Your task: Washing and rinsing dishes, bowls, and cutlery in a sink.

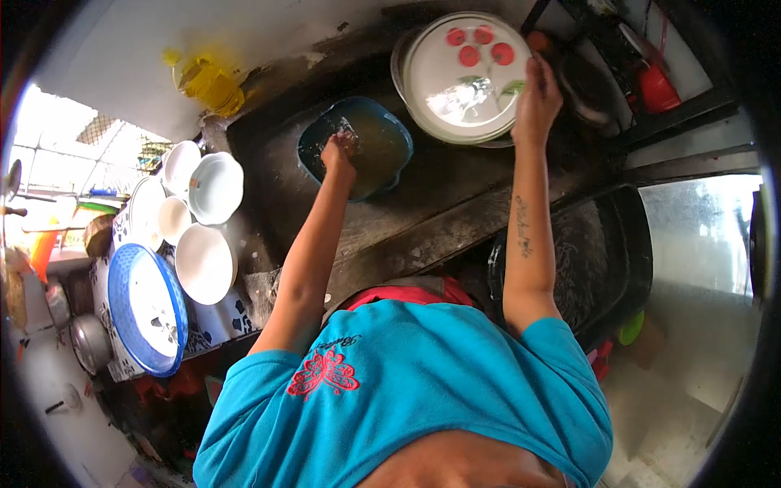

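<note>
My left hand (pixel 340 152) dips into cloudy water in a blue plastic basin (pixel 403 131) standing in the dark sink; its fingertips are partly hidden by water and splashes, so I cannot tell whether it grips anything. At the upper right my right hand (pixel 538 100) grips the right edge of a round white plate (pixel 439 79) decorated with red flowers and green leaves. That plate lies over another round dish or pan, whose rim shows at its left and lower edge.
White bowls (pixel 204 262) and a blue-rimmed basin (pixel 178 323) stand on a patterned surface at the left. A yellow liquid bottle (pixel 213 88) is by the wall. A large black tub (pixel 634 262) sits at the right, below a rack holding a red utensil (pixel 659 88).
</note>
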A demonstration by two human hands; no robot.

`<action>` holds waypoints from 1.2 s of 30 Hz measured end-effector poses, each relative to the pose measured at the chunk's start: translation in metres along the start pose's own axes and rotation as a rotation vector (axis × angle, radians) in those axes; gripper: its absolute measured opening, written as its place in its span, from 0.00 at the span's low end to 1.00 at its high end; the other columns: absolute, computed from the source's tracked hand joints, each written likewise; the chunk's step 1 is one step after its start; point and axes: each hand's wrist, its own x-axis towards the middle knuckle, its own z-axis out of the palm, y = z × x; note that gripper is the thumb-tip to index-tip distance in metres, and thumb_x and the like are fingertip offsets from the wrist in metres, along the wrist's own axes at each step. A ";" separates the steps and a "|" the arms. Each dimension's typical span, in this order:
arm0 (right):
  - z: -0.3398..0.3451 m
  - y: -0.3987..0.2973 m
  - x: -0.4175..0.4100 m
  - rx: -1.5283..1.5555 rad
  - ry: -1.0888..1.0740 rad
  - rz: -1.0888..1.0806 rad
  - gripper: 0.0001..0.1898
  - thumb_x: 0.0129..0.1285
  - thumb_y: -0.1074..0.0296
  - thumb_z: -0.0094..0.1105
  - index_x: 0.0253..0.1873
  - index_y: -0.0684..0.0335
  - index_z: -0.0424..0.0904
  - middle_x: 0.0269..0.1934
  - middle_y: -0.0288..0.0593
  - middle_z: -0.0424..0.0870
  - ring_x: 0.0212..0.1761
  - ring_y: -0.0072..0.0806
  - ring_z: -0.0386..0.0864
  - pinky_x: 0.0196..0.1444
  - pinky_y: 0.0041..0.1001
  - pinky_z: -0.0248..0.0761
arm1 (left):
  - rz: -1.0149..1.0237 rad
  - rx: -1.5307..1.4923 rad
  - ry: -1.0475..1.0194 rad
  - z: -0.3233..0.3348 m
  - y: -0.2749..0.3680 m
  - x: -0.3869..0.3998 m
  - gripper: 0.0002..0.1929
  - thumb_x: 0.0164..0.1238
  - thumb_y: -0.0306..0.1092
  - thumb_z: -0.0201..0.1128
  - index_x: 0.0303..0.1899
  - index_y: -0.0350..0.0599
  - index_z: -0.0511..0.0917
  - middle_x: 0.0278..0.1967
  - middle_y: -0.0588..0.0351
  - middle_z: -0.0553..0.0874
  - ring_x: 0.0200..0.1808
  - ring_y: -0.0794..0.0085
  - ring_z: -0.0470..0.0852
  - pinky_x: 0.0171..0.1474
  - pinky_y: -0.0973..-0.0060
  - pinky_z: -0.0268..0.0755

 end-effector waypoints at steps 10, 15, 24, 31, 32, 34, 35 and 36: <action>0.076 0.005 -0.108 -0.019 -0.408 0.206 0.17 0.66 0.61 0.49 0.51 0.69 0.75 0.44 0.52 0.81 0.46 0.34 0.78 0.49 0.29 0.68 | 0.230 0.001 -0.528 0.099 0.038 -0.085 0.22 0.71 0.40 0.41 0.60 0.36 0.62 0.60 0.44 0.68 0.64 0.57 0.64 0.65 0.72 0.54; 0.090 0.020 -0.107 0.025 -0.398 0.191 0.18 0.66 0.61 0.50 0.52 0.70 0.74 0.46 0.52 0.80 0.47 0.34 0.78 0.50 0.29 0.68 | 0.884 0.801 -0.775 0.062 0.014 -0.130 0.32 0.71 0.50 0.40 0.68 0.39 0.47 0.69 0.40 0.44 0.71 0.52 0.43 0.68 0.54 0.34; 0.098 -0.024 -0.084 0.168 -0.590 0.465 0.16 0.62 0.62 0.57 0.51 0.65 0.76 0.44 0.39 0.79 0.43 0.21 0.74 0.47 0.19 0.66 | 1.160 1.243 -0.483 0.021 0.064 -0.162 0.38 0.53 0.35 0.67 0.64 0.38 0.57 0.61 0.36 0.64 0.63 0.49 0.64 0.58 0.55 0.64; 0.066 -0.017 -0.019 -0.002 -1.027 0.507 0.22 0.64 0.53 0.50 0.58 0.59 0.72 0.50 0.43 0.77 0.44 0.27 0.78 0.45 0.26 0.73 | 0.901 0.491 -0.157 -0.044 0.192 -0.154 0.11 0.54 0.30 0.66 0.37 0.35 0.77 0.29 0.58 0.83 0.31 0.79 0.79 0.33 0.80 0.73; 0.050 0.004 -0.004 -0.185 -1.012 0.343 0.22 0.64 0.53 0.52 0.58 0.60 0.72 0.49 0.42 0.79 0.46 0.26 0.78 0.45 0.25 0.71 | 1.008 0.592 -0.101 -0.058 0.221 -0.157 0.11 0.55 0.32 0.66 0.35 0.34 0.77 0.28 0.58 0.83 0.29 0.79 0.79 0.32 0.81 0.72; -0.004 0.056 0.037 -0.764 -0.933 0.349 0.28 0.58 0.48 0.57 0.55 0.65 0.73 0.49 0.47 0.79 0.47 0.32 0.77 0.48 0.29 0.69 | 1.106 0.789 0.104 -0.076 0.274 -0.166 0.13 0.50 0.33 0.69 0.35 0.35 0.78 0.24 0.57 0.83 0.27 0.78 0.80 0.32 0.79 0.73; -0.008 0.043 0.033 -0.666 -0.851 0.481 0.26 0.58 0.49 0.57 0.53 0.65 0.75 0.46 0.52 0.80 0.46 0.39 0.78 0.49 0.33 0.69 | 1.264 0.987 0.212 -0.105 0.302 -0.161 0.15 0.48 0.35 0.69 0.36 0.36 0.79 0.26 0.53 0.84 0.26 0.75 0.82 0.32 0.77 0.74; -0.051 0.086 0.053 -1.021 -0.829 0.017 0.25 0.58 0.50 0.57 0.52 0.66 0.75 0.43 0.55 0.80 0.45 0.47 0.78 0.48 0.37 0.69 | 1.368 1.128 0.294 -0.111 0.326 -0.158 0.17 0.49 0.30 0.69 0.41 0.34 0.79 0.29 0.52 0.85 0.29 0.74 0.81 0.36 0.76 0.73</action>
